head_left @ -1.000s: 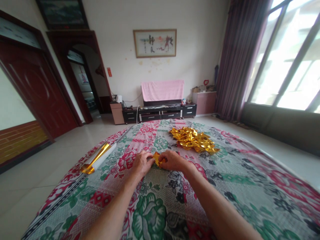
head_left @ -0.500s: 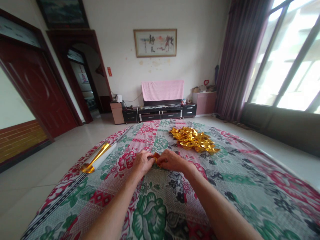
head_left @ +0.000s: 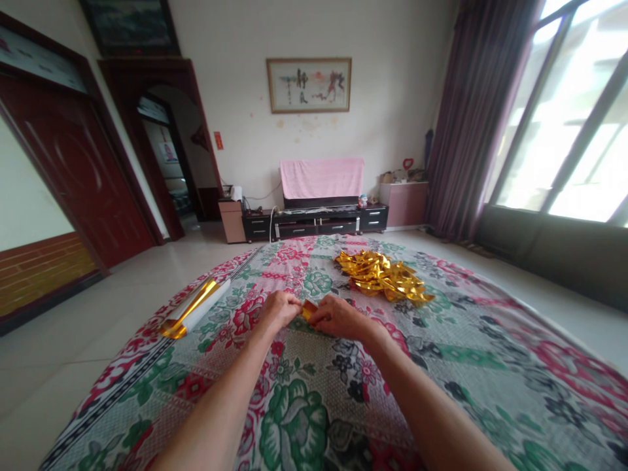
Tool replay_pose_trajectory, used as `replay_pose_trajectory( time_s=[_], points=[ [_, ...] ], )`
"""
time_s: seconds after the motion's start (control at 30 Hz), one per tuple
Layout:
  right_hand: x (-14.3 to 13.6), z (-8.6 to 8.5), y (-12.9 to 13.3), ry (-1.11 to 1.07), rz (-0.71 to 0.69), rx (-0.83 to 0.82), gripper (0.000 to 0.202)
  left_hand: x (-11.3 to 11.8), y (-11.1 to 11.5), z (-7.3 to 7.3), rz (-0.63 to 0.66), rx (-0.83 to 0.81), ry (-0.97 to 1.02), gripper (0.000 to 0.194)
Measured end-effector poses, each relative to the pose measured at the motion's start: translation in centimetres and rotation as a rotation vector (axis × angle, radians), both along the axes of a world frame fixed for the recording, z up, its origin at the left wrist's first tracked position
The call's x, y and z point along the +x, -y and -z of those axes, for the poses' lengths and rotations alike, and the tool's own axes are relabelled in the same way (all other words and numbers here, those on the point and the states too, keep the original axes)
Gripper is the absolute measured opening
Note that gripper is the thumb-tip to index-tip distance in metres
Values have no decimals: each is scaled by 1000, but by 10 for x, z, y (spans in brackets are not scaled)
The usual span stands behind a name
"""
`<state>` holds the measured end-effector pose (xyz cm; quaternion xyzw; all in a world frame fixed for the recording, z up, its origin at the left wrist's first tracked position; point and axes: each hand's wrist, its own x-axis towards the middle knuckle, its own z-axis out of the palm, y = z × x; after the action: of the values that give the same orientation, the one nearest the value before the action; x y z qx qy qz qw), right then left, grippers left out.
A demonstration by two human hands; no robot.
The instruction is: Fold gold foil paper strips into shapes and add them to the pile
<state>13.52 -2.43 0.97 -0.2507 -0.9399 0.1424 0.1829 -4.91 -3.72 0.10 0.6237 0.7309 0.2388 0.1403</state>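
A small piece of gold foil paper (head_left: 308, 310) is between my two hands, low over the flowered cloth (head_left: 294, 418). My left hand (head_left: 281, 310) pinches its left edge with thumb and fingertips. On the right side of the piece, my right hand (head_left: 338, 316) has its fingers closed on it and hides part of it. Beyond my right hand lies a heap of folded gold foil pieces (head_left: 385, 276). To the left of my left hand rests a roll of gold foil paper (head_left: 193, 311), its white side partly outward.
Past the round table's far edge stands a low black cabinet (head_left: 314, 226) with a pink cloth (head_left: 322, 178) over something on it. A purple curtain (head_left: 466, 124) and windows are at the right, a dark red door (head_left: 83, 157) at the left.
My hands have moved slightly apart, and more of the gold piece shows between them. The whole view has shifted a little.
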Motion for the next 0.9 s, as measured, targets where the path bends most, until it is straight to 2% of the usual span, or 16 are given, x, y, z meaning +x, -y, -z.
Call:
replay_pose_trajectory(
  time_s=[0.37,0.5,0.6,0.77,0.9],
  points=[
    [1,5,-1,-5,37,-10,26,-2,-3,-4,-71,37,-48,17],
    [2,3,1,-16,49,-29,26,-7,0,-4,17,71,21,19],
    [1,0,2,-1,33,-20,25,-9,3,-5,94,32,63,22],
    [0,-7,9,32,2,-1,24,1,5,-9,35,35,-61,23],
    [-2,-9,15,57,27,-30,31,3,4,-9,23,38,-85,21]
  ],
)
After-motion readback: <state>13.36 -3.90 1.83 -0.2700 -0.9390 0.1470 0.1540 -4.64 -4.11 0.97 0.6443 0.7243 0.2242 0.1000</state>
